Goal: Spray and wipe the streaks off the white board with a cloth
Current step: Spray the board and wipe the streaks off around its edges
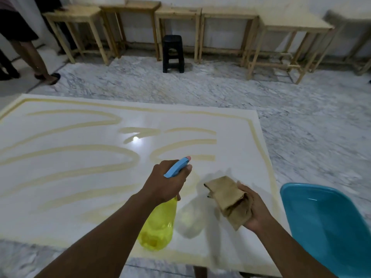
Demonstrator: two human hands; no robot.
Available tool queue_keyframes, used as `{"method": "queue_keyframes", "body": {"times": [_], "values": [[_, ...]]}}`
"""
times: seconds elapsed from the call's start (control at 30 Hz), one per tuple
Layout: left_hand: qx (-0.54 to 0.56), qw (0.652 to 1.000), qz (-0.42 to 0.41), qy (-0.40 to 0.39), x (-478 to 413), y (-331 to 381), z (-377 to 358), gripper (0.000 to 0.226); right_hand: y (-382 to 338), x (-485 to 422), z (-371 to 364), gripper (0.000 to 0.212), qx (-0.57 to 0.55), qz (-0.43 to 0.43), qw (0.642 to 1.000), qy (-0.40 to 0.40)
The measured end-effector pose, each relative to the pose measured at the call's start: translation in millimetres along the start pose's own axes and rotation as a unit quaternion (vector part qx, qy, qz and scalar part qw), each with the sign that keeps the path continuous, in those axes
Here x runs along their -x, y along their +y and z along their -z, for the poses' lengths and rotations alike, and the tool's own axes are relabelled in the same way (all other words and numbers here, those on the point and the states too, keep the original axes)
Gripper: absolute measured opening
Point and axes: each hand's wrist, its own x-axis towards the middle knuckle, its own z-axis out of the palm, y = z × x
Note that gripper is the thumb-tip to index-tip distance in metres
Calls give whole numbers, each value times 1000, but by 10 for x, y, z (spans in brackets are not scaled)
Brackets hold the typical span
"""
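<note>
The left edge of the white board (80,177) is cut off by the frame, and its near right corner is covered by the right forearm. What carries the board cannot be made out; only a dark strip is seen beneath its near edge. The blue basin (301,217) is cropped at the right and bottom edges. The trigger of the spray bottle (158,223) is hidden behind the left hand (168,181). At the upper left a person's legs (30,53) are seen, cut off above.

The board is glossy, with a light reflected on it, and is crossed by broad, pale yellow curved streaks (80,149). The bottle has a translucent yellow body and a light blue head. The cloth (228,199) is tan, soft and bunched into folds. The floor (301,127) is veined grey marble; plain wooden tables (226,27) and a black plastic stool (173,54) are set by the wall.

The bottle's neck is gripped by the left hand above the board, nozzle pointed away. The cloth is clasped in the curled right hand (255,209), just beside the bottle.
</note>
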Motion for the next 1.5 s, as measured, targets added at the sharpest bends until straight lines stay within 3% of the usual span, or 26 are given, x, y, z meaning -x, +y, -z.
{"method": "queue_keyframes", "body": {"times": [0.07, 0.13, 0.2, 0.27, 0.33, 0.47, 0.57, 0.67, 0.73, 0.93, 1.1, 1.17, 1.23, 1.3, 1.37, 1.43, 1.5], "values": [[-4, 1000, -4, -4, -242, 73, 53, 15, -320, -181, -160, 70, 64, -14, 998, 1], [-13, 1000, -9, -1, -421, 143, 88, 15, -706, -432, -288, 53, 165, 5, 986, 32], [-15, 1000, -12, 0, -702, 188, 132, 15, -1264, -885, -465, 50, 313, 72, 944, 75], [-24, 1000, -4, 6, -1023, 203, 183, 13, -1807, -1354, -729, 47, 460, 164, 869, 82], [-27, 1000, 1, 13, -1237, 217, 230, 11, -2192, -1772, -936, 53, 597, 236, 764, 70], [-37, 999, 4, 29, -1594, 96, 260, 16, -2469, -2743, -926, 53, 775, 241, 580, 67], [-38, 999, 10, 29, -1666, -18, 250, 15, -2046, -3064, -646, 52, 797, 277, 529, 87], [-60, 998, 15, 20, -1621, -152, 261, 19, -1551, -2966, -391, 53, 753, 357, 548, 70], [-57, 998, 14, 17, -1525, -185, 290, 15, -1247, -2777, -277, 48, 753, 338, 562, 52], [-38, 999, 0, 8, -922, -242, 421, 17, 0, -1808, -158, 65, 750, 337, 569, 5], [-24, 1000, -4, 9, -21, -362, 647, 21, 1230, -904, -158, 57, 739, 324, 591, -17], [-11, 1000, 6, 4, 247, -416, 714, 19, 1440, -606, -315, 54, 712, 292, 639, -24], [-12, 1000, 8, -9, 402, -453, 784, 19, 1343, -351, -563, 44, 632, 216, 744, 21], [-12, 1000, 4, -10, 471, -454, 864, 18, 1076, -264, -723, 32, 478, 111, 869, 63], [-18, 1000, -6, -8, 461, -426, 920, 17, 814, -221, -798, 30, 307, 11, 949, 69], [-28, 999, -17, -13, 381, -370, 963, 19, 578, -274, -856, 39, 241, -38, 968, 52], [-30, 999, -19, -14, 212, -315, 1008, 20, 266, -450, -938, 50, 289, -41, 956, 27]]}}
